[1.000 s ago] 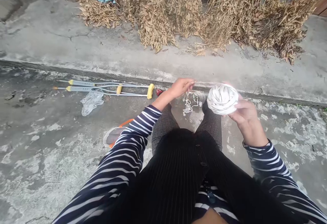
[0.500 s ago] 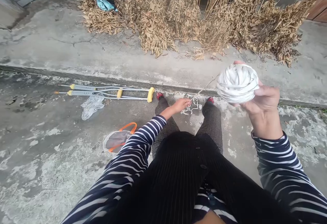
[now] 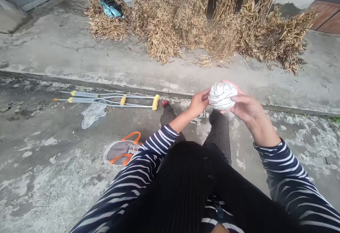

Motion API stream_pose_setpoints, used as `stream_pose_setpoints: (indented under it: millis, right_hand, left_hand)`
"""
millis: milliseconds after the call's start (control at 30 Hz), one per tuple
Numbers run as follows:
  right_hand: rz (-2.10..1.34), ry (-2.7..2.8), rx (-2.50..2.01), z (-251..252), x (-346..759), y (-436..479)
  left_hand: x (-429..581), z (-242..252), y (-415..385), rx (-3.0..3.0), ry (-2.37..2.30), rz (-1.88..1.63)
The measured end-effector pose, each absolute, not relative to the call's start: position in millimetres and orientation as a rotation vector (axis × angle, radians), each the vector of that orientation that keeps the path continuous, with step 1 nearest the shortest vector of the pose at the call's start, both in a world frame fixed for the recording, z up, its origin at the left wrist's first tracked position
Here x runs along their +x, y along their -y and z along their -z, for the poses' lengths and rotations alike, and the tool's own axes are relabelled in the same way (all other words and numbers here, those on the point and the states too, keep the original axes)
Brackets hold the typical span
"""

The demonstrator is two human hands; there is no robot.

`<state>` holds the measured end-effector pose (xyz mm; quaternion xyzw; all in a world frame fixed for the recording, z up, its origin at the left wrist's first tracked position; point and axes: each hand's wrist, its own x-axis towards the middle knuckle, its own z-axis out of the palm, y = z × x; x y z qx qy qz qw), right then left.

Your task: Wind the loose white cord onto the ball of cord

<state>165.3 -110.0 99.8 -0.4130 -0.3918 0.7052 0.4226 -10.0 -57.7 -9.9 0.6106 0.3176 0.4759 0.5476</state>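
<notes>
A ball of white cord [image 3: 222, 96] is held up in front of my legs. My right hand [image 3: 243, 107] wraps round its right side, thumb across the front. At the ball's left edge is my left hand [image 3: 199, 102], its fingers pinched together; what they pinch is too small to make out. Below the hands, loose white cord [image 3: 198, 119] lies on the ground between my feet, partly hidden by the left hand.
Two crutches [image 3: 114, 100] with yellow pads lie left of my feet beside a crumpled clear plastic bag [image 3: 92, 114]. Nearer is a bag with orange handles [image 3: 120, 152]. Beyond the concrete step [image 3: 106, 61] stand dried plant bundles [image 3: 162, 31], a blue cloth [image 3: 111, 9] on one.
My right hand has brought the ball leftward and toward the middle, turning it. My left hand has risen a little to the ball's edge; the stretched strand between them no longer shows.
</notes>
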Motion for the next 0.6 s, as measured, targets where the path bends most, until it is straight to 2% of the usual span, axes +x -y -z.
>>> stream_pose_setpoints:
  millis: [167,400,600]
  right_hand:
    - [-1.814,1.083,-1.023,-97,169,122]
    - [-1.671,1.311,-1.065,-93,163,115]
    - [-1.446,1.665,-1.077,-97,169,106]
  left_hand:
    - [-39,-4,38,1.446,-0.821,-1.124]
    - [-90,-83,-14,1.604,-0.698,-0.844]
    - [-118,-108,-43,1.665,-0.766,-0.914]
